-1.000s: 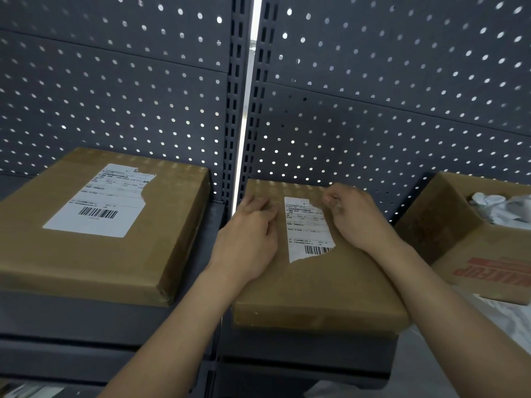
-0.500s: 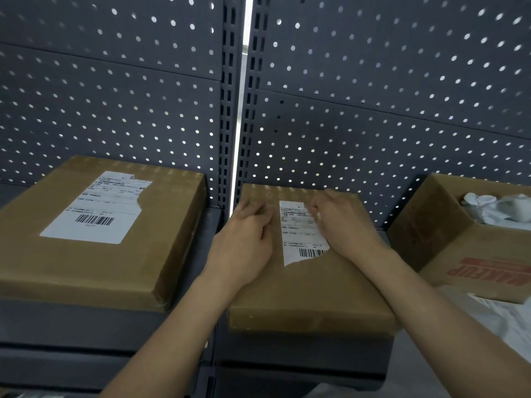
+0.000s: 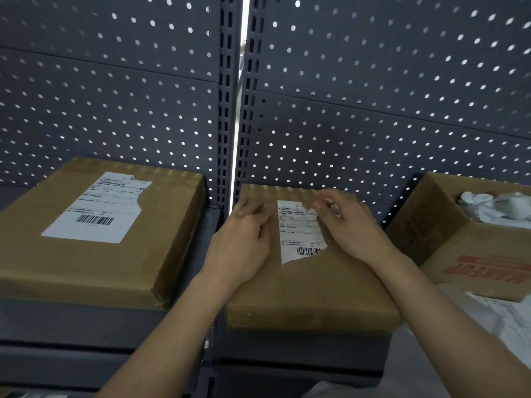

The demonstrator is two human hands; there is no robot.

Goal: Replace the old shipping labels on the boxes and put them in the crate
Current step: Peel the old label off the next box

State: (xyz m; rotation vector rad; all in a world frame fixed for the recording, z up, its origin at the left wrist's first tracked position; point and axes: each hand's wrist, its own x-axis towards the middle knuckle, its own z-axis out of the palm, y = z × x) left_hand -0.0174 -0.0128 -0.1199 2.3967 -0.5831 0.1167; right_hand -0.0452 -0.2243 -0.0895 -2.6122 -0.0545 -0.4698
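i take the middle box (image 3: pixel 310 285) as my marker; it lies flat on the shelf (image 3: pixel 115 326), right in front of me. the old label (image 3: pixel 298 234) sits on its top face, torn ragged at its upper right corner and along the bottom. my left hand (image 3: pixel 244 242) rests on the lid just left of the label, grasping nothing and holding the box down. my right hand (image 3: pixel 350 225) pinches the torn upper right edge of the label between thumb and fingertip. i judge this as the peeling step, partly done. next i need a low, slow pull toward me so the paper lifts in one sheet. left of my marker a left box (image 3: pixel 86 262) waits, its label also torn. right of it stands an open carton (image 3: pixel 465 254). i see no crate.
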